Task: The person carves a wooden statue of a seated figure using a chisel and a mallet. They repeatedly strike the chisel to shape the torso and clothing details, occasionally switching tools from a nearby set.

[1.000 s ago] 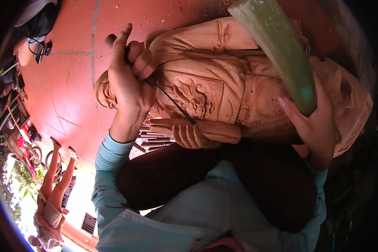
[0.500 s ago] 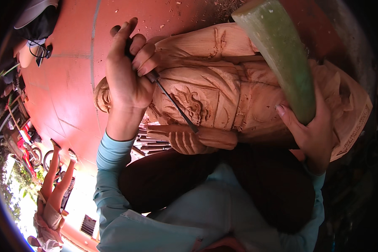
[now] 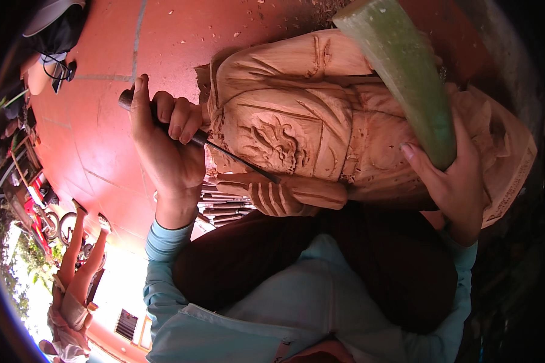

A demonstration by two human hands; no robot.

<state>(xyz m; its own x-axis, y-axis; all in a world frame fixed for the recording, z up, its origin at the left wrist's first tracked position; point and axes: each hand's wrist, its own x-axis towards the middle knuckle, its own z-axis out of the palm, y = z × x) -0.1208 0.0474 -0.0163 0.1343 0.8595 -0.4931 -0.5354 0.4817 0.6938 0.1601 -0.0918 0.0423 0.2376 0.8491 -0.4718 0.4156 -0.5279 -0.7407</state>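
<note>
A carved wooden statue (image 3: pixel 321 115) of a robed figure lies on its back across in front of my lap, a dragon-like relief on its chest. My left hand (image 3: pixel 169 136) is closed around the dark handle of a chisel (image 3: pixel 242 162). Its thin metal shank slants down to the right, and the tip meets the statue's carved hand (image 3: pixel 275 198), or lies just above it. At the right, my right hand (image 3: pixel 451 184) grips the lower end of a thick green mallet (image 3: pixel 399 72), tilted up and left over the statue's lower body.
Several chisels (image 3: pixel 221 206) lie in a row beside my left knee. Wood chips (image 3: pixel 181 41) dot the red floor (image 3: pixel 103 115). A person (image 3: pixel 75 296) is at the far left near a red motorbike (image 3: pixel 39 212). Another person's cap and dark bag (image 3: pixel 57 30) show at the upper left.
My left hand has moved left and down with the chisel, which now lies at a flatter slant. More of the statue's shoulder shows. The mallet has barely moved.
</note>
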